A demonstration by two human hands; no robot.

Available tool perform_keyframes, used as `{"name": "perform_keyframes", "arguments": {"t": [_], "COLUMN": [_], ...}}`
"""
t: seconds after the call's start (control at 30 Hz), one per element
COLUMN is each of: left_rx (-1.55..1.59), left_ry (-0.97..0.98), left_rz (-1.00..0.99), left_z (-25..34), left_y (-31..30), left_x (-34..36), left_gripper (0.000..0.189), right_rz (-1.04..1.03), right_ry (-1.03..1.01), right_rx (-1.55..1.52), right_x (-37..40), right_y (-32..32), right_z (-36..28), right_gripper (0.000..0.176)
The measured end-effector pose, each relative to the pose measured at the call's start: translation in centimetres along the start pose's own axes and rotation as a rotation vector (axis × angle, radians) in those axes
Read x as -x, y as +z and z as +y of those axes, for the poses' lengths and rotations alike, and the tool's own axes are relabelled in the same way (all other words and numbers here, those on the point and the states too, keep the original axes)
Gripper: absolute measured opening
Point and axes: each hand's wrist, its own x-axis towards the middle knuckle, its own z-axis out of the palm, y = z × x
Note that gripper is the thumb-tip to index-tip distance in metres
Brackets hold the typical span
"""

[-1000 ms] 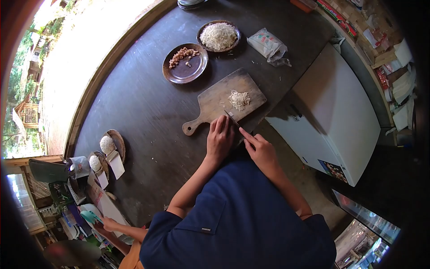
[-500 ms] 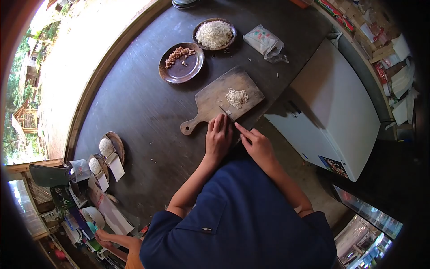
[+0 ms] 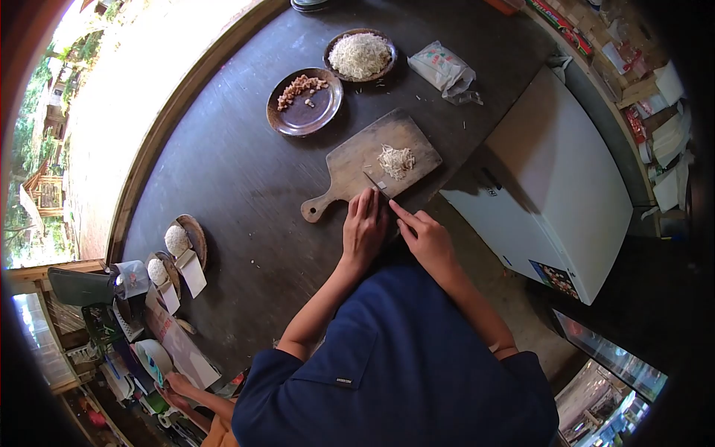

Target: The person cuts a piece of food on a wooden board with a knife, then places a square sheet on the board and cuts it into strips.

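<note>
On the dark table lies a wooden cutting board (image 3: 354,160) with a short handle, bearing a pile of thin pale shreds (image 3: 396,162). My right hand (image 3: 426,237) grips a small knife (image 3: 377,185), its index finger stretched along the back and its blade pointing away over the board's near edge. Close by on the left, my left hand (image 3: 363,229) rests at that same edge with fingers bent together; whatever is under them is hidden. Beside the blade sits a tiny pale piece (image 3: 382,184).
Beyond the board stand a brown plate (image 3: 329,121) with reddish-brown chunks, a bowl heaped with pale shreds (image 3: 360,56) and a plastic bag (image 3: 442,68). A white chest freezer (image 3: 566,186) is at right. At lower left, another person's hands (image 3: 179,387) hold something near a white bowl.
My hands and the knife stay almost in place at the board's near edge. The other person's hands have shifted slightly, and a white bowl there shows differently. The whole view has moved a little.
</note>
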Motion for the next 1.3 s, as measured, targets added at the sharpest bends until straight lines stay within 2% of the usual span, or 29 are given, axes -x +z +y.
{"name": "perform_keyframes", "arguments": {"t": [0.1, 0.17, 0.2, 0.27, 0.5, 0.57, 0.6, 0.7, 0.8, 0.83, 0.9, 1.07, 1.13, 1.2, 1.3], "left_rx": [-0.031, -0.101, -0.101, 0.019, -0.032, -0.074, -0.026, 0.015, -0.078, -0.082, 0.052, 0.004, -0.011, -0.079, -0.025], "left_ry": [0.015, 0.117, 0.114, -0.019, 0.018, 0.103, 0.03, -0.026, 0.092, 0.09, -0.051, -0.01, -0.001, 0.069, 0.001], "left_rz": [0.026, 0.028, 0.027, 0.028, 0.037, 0.034, 0.012, 0.007, 0.039, 0.039, 0.027, 0.022, 0.03, 0.001, 0.018], "left_z": [-0.2, 0.1, 0.0, -0.3, -0.3, -0.1, 0.0, 0.0, -0.1, -0.1, 0.1, -0.1, -0.3, -0.5, -0.2], "left_y": [-0.1, -0.8, -0.4, 0.5, 0.2, -0.4, 0.0, 0.4, -0.2, -0.2, 0.2, 0.3, 0.4, 0.3, 0.3], "left_x": [-0.1, -0.5, -0.3, 0.2, -0.1, -0.2, 0.0, 0.2, -0.1, -0.1, 0.2, 0.4, 0.1, 0.1, 0.1], "left_gripper": [0.045, 0.046, 0.046, 0.046, 0.045, 0.043, 0.04, 0.04, 0.044, 0.044, 0.047, 0.047, 0.047, 0.047, 0.047], "right_rz": [-0.005, -0.007, -0.014, -0.023, -0.006, -0.017, -0.021, -0.021, -0.014, -0.018, -0.031, -0.023, -0.046, -0.05, -0.058], "right_ry": [-0.012, -0.011, -0.005, 0.004, -0.004, 0.003, 0.005, 0.011, 0.005, 0.007, 0.024, 0.025, 0.026, 0.028, 0.04], "right_rx": [0.006, -0.005, -0.001, 0.001, -0.01, -0.035, -0.026, -0.015, -0.012, -0.008, -0.035, -0.081, -0.001, -0.002, -0.002], "right_x": [0.6, 1.0, 0.9, 0.5, 0.8, 1.0, 0.8, 0.0, 0.1, 0.3, 0.5, -0.2, -0.4, 0.4, 0.8], "right_y": [-0.2, -0.2, -0.1, 0.1, -0.3, 0.0, 0.1, 0.2, -0.1, -0.2, -0.5, -0.2, -0.3, -0.6, -0.7], "right_z": [0.0, 0.4, 0.6, 0.6, 0.4, 0.7, 0.8, 0.3, 0.0, 0.0, -0.1, 0.0, -0.1, -0.2, 0.0], "right_gripper": [0.053, 0.053, 0.053, 0.053, 0.054, 0.053, 0.052, 0.052, 0.052, 0.052, 0.051, 0.051, 0.053, 0.052, 0.051]}}
